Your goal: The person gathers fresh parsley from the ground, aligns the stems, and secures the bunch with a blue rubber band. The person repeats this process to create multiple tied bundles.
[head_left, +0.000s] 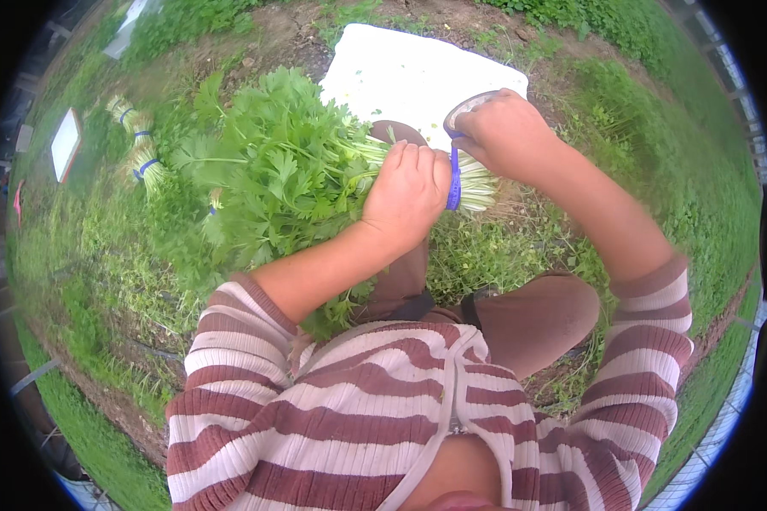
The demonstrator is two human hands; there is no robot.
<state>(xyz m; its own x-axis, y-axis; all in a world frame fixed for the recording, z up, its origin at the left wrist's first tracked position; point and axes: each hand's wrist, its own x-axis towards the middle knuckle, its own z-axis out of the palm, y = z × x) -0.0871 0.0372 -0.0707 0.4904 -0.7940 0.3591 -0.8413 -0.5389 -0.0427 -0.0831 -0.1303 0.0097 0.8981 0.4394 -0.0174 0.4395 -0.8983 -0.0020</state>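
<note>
My left hand [410, 191] grips a large leafy bunch of celery [287, 147] around its pale stalks. The leaves spread to the left across my lap, and the cut stalk ends [479, 185] point right. A blue-purple tape band [454, 182] runs over the stalks just right of my left hand. From its top, the tape reaches up to a roll of tape [463, 108] in my right hand [505, 134]. My fingers cover part of the roll. The underside of the bunch is hidden.
Beyond the bunch lies a white board [415, 70] with small leaf scraps on it. Several tied bundles [148, 169] with blue bands lie on the ground at left, near a white panel [66, 145]. Green plants [620, 108] grow at right. My bent knee [562, 306] juts out below.
</note>
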